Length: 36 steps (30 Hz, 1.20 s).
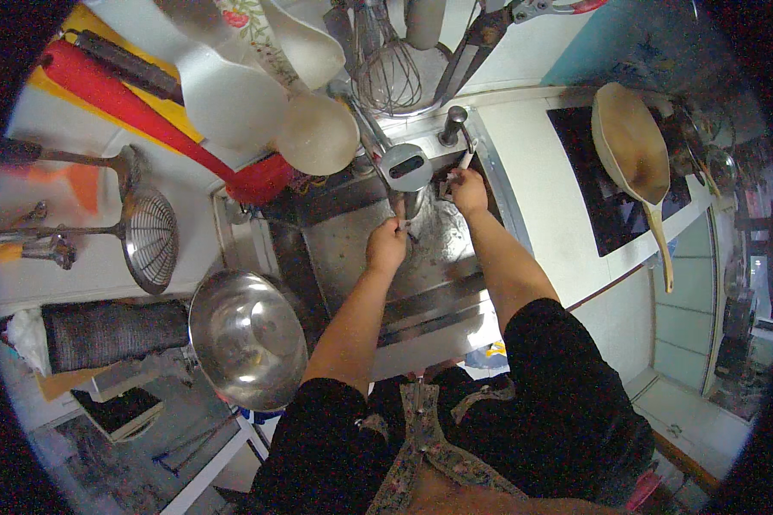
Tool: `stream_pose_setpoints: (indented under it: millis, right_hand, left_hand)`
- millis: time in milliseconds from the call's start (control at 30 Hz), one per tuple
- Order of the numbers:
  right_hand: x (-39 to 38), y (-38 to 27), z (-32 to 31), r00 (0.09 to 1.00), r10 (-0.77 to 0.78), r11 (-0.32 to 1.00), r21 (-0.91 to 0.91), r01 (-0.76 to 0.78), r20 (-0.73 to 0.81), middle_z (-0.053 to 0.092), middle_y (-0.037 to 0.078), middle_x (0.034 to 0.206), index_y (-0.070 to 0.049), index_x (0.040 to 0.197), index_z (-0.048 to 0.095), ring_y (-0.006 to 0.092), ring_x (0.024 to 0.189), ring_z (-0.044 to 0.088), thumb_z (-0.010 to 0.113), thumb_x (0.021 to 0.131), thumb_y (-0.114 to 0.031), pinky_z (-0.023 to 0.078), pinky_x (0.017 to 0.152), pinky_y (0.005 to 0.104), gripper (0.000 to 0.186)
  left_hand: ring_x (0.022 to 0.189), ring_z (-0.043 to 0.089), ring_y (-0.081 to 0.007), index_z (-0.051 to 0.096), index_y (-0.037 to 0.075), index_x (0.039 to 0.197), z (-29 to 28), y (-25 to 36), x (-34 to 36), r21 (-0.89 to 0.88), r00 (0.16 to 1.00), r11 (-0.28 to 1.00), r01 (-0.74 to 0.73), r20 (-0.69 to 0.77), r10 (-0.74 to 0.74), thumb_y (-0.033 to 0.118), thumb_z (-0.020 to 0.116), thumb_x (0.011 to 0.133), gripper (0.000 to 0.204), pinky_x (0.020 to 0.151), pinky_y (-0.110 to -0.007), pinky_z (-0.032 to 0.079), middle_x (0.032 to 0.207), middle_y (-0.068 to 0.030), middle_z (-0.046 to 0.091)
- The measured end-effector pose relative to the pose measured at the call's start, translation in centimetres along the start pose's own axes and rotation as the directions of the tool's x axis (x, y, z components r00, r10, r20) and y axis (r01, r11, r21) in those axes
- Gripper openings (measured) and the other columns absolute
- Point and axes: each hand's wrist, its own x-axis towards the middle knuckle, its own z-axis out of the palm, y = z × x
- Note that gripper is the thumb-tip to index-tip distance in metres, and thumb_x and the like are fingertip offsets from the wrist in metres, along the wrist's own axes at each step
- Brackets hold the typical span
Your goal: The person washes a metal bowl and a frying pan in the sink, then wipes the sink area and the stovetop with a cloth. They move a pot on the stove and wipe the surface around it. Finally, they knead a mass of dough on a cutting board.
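Observation:
Both my arms reach over a metal sink [343, 249]. My left hand [386, 246] is closed just below the grey faucet [406, 168], near the middle of the basin. Something small and dark shows at its fingertips, too small to name. At the sink's far right corner my right hand [468, 190] is closed around a slim tool with a white handle [466, 159]; its other end is hidden or too blurred to tell. Close beyond that hand stands a metal dispenser [454, 126]. The basin floor looks wet.
A large steel bowl [249, 343] stands left of the sink. A cream pan [631, 142] rests on the black cooktop [588, 206] to the right. Ladles [318, 133], a whisk [389, 79] and a skimmer [150, 240] hang around the far and left sides.

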Motion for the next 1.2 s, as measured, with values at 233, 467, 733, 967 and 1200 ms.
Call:
stream_pose_setpoints:
  millis: [233, 467, 733, 967, 1200]
  right_hand:
    - [-7.6, 1.5, 5.3, 0.764, 0.280, 0.466, 0.613, -0.638, 0.582, 0.070, 0.006, 0.090, -0.011, 0.104, 0.070, 0.0231, 0.080, 0.067, 0.063, 0.090, -0.024, 0.055, 0.068, 0.0394, 0.020]
    - [-9.8, -4.1, 14.3, 0.376, -0.048, 0.095, 0.379, -0.920, 0.925, 0.070, 0.005, 0.087, -0.011, 0.099, 0.068, 0.0223, 0.072, 0.066, 0.062, 0.092, -0.032, 0.055, 0.061, 0.0404, 0.023]
    - [-6.7, -4.2, 17.9, 0.580, -0.141, -0.057, 0.579, -0.814, 0.802, 0.063, 0.011, 0.084, -0.011, 0.094, 0.064, 0.0268, 0.069, 0.060, 0.060, 0.095, -0.028, 0.048, 0.060, 0.0425, 0.018]
    - [-7.3, -10.3, 9.1, 0.729, 0.087, 0.401, 0.646, -0.650, 0.679, 0.060, 0.010, 0.087, -0.006, 0.112, 0.061, 0.0215, 0.070, 0.055, 0.067, 0.094, -0.042, 0.046, 0.059, 0.0390, 0.041]
    - [-8.0, -12.1, 8.3, 0.703, 0.288, 0.442, 0.561, -0.700, 0.650, 0.057, 0.008, 0.081, -0.011, 0.107, 0.055, 0.0184, 0.051, 0.049, 0.062, 0.096, -0.041, 0.033, 0.038, 0.0327, 0.033]
  left_hand:
    - [0.085, 0.065, -0.0390, 0.071, 0.010, 0.099, -3.3, 3.6, -1.8, 0.372, 0.963, 0.902, -0.220, -0.067, 0.262, 0.022, 0.065, 0.087, 0.018, 0.078, -0.049, 0.051, 0.087, -0.0169, 0.069]
    - [0.102, 0.061, -0.0304, 0.073, 0.015, 0.103, -9.1, 4.4, -5.4, 0.553, 0.932, 0.792, -0.259, -0.072, 0.355, 0.020, 0.062, 0.087, 0.020, 0.088, -0.046, 0.048, 0.102, -0.0093, 0.070]
    - [0.096, 0.063, -0.0300, 0.075, 0.016, 0.101, -18.8, 11.4, -8.7, 0.728, 0.915, 0.603, -0.326, 0.084, 0.394, 0.024, 0.058, 0.089, 0.022, 0.084, -0.045, 0.051, 0.094, -0.0085, 0.069]
    - [0.090, 0.062, -0.0314, 0.075, 0.014, 0.099, -23.6, 11.3, -10.8, 0.632, 0.807, 0.636, -0.442, -0.031, 0.590, 0.020, 0.064, 0.086, 0.018, 0.079, -0.048, 0.049, 0.089, -0.0096, 0.069]
    - [0.093, 0.062, -0.0304, 0.074, 0.014, 0.101, -24.4, 10.5, -11.9, 0.640, 0.820, 0.625, -0.448, 0.016, 0.572, 0.022, 0.065, 0.086, 0.019, 0.082, -0.047, 0.047, 0.090, -0.0074, 0.069]
